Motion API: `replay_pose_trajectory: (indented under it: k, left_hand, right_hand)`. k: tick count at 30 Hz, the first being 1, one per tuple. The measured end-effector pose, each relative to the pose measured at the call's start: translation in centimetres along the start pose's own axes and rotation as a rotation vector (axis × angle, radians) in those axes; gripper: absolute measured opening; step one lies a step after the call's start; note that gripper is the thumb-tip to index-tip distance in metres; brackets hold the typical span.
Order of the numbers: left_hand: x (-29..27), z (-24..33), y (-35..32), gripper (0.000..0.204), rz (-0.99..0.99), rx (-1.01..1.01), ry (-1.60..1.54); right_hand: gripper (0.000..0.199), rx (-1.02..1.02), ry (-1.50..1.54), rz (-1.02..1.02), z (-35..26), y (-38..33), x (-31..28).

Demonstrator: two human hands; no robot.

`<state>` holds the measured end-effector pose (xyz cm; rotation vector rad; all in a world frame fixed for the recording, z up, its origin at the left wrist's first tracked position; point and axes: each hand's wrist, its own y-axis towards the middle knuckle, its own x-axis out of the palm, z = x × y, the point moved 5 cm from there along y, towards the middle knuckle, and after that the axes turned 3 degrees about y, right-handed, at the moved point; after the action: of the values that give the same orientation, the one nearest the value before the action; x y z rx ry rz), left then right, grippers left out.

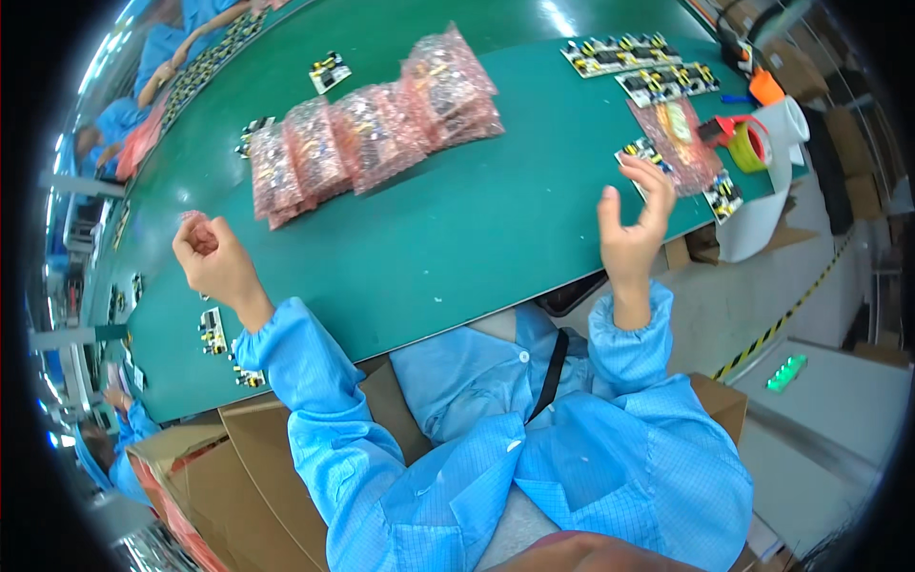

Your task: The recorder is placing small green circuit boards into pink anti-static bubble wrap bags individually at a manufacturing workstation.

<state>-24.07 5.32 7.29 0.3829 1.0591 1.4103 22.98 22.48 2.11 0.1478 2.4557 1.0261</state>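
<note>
Pink bubble-wrapped bundles (pixel 376 133) lie on the counter (pixel 486 229), probably light, soft outside, fragile inside; best held by their sides. Right hand (pixel 634 227) spread; left hand (pixel 215 264) curled, its contents unclear.

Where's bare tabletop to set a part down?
Widest free patch: green tabletop between the pink bubble-wrap packs, left hand, right hand and near edge. Another lies between the packs and the long white circuit boards. Crowded: right end, with boards, pink bubble-wrap bag and yellow-green tape roll.

Inside the pink bubble-wrap packets (pixel 379 135), details are too obscured to tell.
</note>
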Motion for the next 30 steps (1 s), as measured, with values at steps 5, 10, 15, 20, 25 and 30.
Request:
replay_pose_trajectory:
  k: [5, 10, 15, 20, 25, 30]
  left_hand:
    - [3.4, 10.2, -5.4, 0.016, -0.986, -0.165, -0.917]
    - [7.1, 14.7, -14.9, 0.018, -1.601, -0.427, -1.127]
    - [5.8, 17.0, -14.9, 0.016, -1.457, 0.197, -0.757]
    - [5.0, 17.5, -14.2, 0.023, -0.962, 0.722, -0.525]
    - [5.2, 16.9, -14.5, 0.014, -1.078, 0.549, -0.105]
    - [5.2, 16.5, -14.6, 0.013, -0.956, 0.622, -0.178]
  right_hand:
    - [0.05, 0.242, -0.297, 0.039, 4.3, -1.4, -4.8]
    - [0.069, 0.233, -0.517, -0.146, 5.3, -0.6, -3.2]
    - [0.069, 0.168, -0.565, -0.13, 5.1, -0.2, -2.6]
    - [0.068, 0.145, -0.534, -0.261, 3.1, 0.0, -1.2]
    - [0.078, 0.115, -0.252, -0.43, -1.9, 0.1, 1.6]
    - [0.082, 0.037, -0.353, -0.72, -3.2, 2.1, 5.0]
